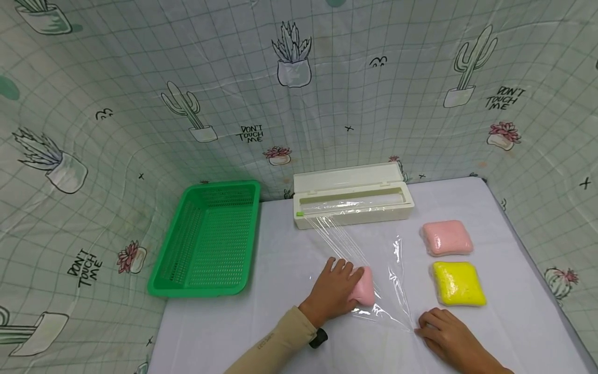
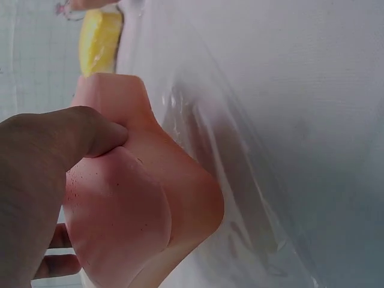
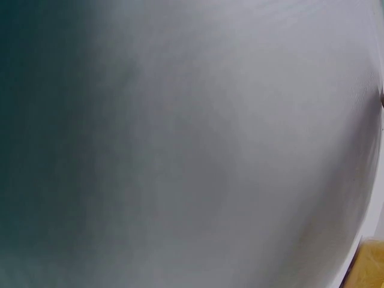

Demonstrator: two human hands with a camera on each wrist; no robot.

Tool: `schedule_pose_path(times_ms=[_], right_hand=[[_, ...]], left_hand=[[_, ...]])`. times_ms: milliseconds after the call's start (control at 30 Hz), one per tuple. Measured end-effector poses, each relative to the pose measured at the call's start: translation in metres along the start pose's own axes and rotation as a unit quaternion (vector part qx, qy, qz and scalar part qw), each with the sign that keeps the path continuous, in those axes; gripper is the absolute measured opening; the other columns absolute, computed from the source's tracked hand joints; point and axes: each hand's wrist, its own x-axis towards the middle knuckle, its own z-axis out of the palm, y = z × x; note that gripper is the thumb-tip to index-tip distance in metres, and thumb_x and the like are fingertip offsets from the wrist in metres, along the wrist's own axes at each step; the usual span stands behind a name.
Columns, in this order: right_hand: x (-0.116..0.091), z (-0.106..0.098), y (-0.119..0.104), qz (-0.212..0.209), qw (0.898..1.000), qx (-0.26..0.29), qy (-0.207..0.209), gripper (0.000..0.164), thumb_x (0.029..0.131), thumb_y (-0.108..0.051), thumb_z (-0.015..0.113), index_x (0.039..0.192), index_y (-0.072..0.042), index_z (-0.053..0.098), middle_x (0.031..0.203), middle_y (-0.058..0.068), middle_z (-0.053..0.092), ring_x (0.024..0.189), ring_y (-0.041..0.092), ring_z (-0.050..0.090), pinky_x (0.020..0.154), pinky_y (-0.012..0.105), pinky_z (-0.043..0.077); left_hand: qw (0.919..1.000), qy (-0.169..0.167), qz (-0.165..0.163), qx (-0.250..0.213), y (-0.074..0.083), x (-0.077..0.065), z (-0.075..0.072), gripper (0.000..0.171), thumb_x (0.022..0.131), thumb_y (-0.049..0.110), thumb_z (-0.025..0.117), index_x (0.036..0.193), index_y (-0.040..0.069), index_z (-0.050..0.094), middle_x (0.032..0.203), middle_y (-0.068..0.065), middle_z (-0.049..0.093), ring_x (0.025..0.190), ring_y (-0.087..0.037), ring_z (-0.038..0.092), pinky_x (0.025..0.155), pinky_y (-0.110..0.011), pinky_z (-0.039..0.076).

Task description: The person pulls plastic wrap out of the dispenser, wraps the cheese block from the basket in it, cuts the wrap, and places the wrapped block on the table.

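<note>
My left hand [image 1: 334, 288] grips a soft pink block [image 1: 366, 288] over a sheet of cling film [image 1: 390, 275]. Close up in the left wrist view, the thumb dents the smooth pink block [image 2: 138, 192], and the clear film [image 2: 240, 180] shows beneath it. Lower right of the block, the fingers of my right hand [image 1: 448, 335] pinch the film's near corner, which is drawn out to the fingertips. From there the film runs back in creases to a white cling film dispenser [image 1: 355, 215], its lid raised and the roll inside.
Right of the film lie another pink block [image 1: 448, 238] and a yellow block [image 1: 460, 283], both shiny as if wrapped. A green plastic basket [image 1: 205, 291] stands at the left. Behind the white-covered table [image 1: 280, 332] hangs a printed curtain [image 1: 233, 93].
</note>
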Motion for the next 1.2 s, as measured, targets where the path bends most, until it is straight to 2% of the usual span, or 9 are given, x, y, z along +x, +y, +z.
schedule_pose_path(times_ms=[300, 600, 733, 833, 900, 1000, 1067, 1200], right_hand=[[0.0, 0.0, 0.0, 0.0, 1.0, 0.002, 0.002, 0.069, 0.115, -0.045, 0.026, 0.078, -0.021, 0.079, 0.093, -0.012, 0.062, 0.085, 0.009, 0.055, 0.08, 0.023, 0.047], [-0.001, 0.001, -0.001, 0.005, 1.0, 0.005, -0.007, 0.07, 0.114, -0.046, 0.024, 0.079, -0.021, 0.079, 0.093, -0.012, 0.062, 0.085, 0.009, 0.055, 0.08, 0.023, 0.048], [-0.001, 0.001, -0.002, 0.005, 1.0, 0.005, -0.006, 0.07, 0.114, -0.046, 0.025, 0.078, -0.021, 0.079, 0.093, -0.013, 0.061, 0.085, 0.009, 0.055, 0.079, 0.023, 0.047], [0.0, 0.002, -0.002, 0.003, 1.0, 0.006, -0.004, 0.069, 0.114, -0.045, 0.025, 0.078, -0.021, 0.079, 0.092, -0.012, 0.061, 0.084, 0.009, 0.055, 0.079, 0.022, 0.047], [0.0, 0.002, -0.003, 0.002, 1.0, 0.009, -0.002, 0.069, 0.114, -0.045, 0.026, 0.079, -0.021, 0.079, 0.092, -0.012, 0.061, 0.084, 0.009, 0.055, 0.079, 0.023, 0.047], [0.001, 0.002, -0.003, 0.0, 1.0, 0.012, 0.003, 0.068, 0.115, -0.045, 0.027, 0.079, -0.021, 0.079, 0.093, -0.012, 0.061, 0.085, 0.009, 0.054, 0.079, 0.023, 0.047], [0.001, 0.003, -0.002, -0.003, 1.0, 0.01, 0.007, 0.067, 0.115, -0.045, 0.028, 0.078, -0.021, 0.079, 0.092, -0.013, 0.061, 0.084, 0.008, 0.054, 0.08, 0.022, 0.047], [0.001, 0.003, -0.001, -0.004, 1.0, 0.013, 0.013, 0.067, 0.115, -0.045, 0.028, 0.078, -0.021, 0.079, 0.092, -0.012, 0.062, 0.084, 0.008, 0.054, 0.08, 0.022, 0.046]], left_hand=[[0.9998, -0.019, 0.004, 0.011, 0.006, -0.002, 0.005, 0.068, 0.09, 0.063, 0.073, 0.146, 0.026, 0.062, 0.124, 0.005, 0.066, 0.119, -0.015, 0.057, 0.111, -0.039, 0.043], [0.9997, -0.022, -0.009, 0.009, 0.007, -0.007, 0.018, 0.074, 0.091, 0.068, 0.069, 0.151, 0.025, 0.058, 0.123, 0.006, 0.066, 0.119, -0.014, 0.057, 0.111, -0.037, 0.042], [0.9996, -0.019, -0.021, -0.006, 0.004, -0.014, 0.022, 0.08, 0.093, 0.073, 0.063, 0.157, 0.026, 0.05, 0.133, 0.004, 0.065, 0.124, -0.015, 0.056, 0.112, -0.037, 0.041], [0.9989, -0.009, -0.035, -0.029, -0.001, -0.025, 0.026, 0.083, 0.092, 0.075, 0.063, 0.156, 0.024, 0.049, 0.144, 0.001, 0.06, 0.128, -0.018, 0.055, 0.11, -0.037, 0.041], [0.9979, 0.003, -0.048, -0.044, -0.007, -0.035, 0.028, 0.083, 0.088, 0.076, 0.068, 0.148, 0.02, 0.053, 0.143, -0.002, 0.059, 0.127, -0.019, 0.056, 0.108, -0.037, 0.043], [0.9963, 0.001, -0.068, -0.052, -0.017, -0.055, 0.031, 0.08, 0.081, 0.077, 0.075, 0.131, 0.017, 0.057, 0.128, -0.001, 0.061, 0.119, -0.018, 0.056, 0.104, -0.038, 0.044], [0.9957, -0.016, -0.074, -0.053, -0.023, -0.068, 0.034, 0.075, 0.079, 0.075, 0.079, 0.123, 0.017, 0.059, 0.119, 0.0, 0.061, 0.114, -0.018, 0.056, 0.102, -0.039, 0.045], [0.9947, -0.041, -0.058, -0.074, -0.032, -0.086, 0.039, 0.05, 0.085, 0.062, 0.082, 0.112, 0.022, 0.069, 0.11, 0.005, 0.062, 0.109, -0.015, 0.057, 0.1, -0.037, 0.046]])
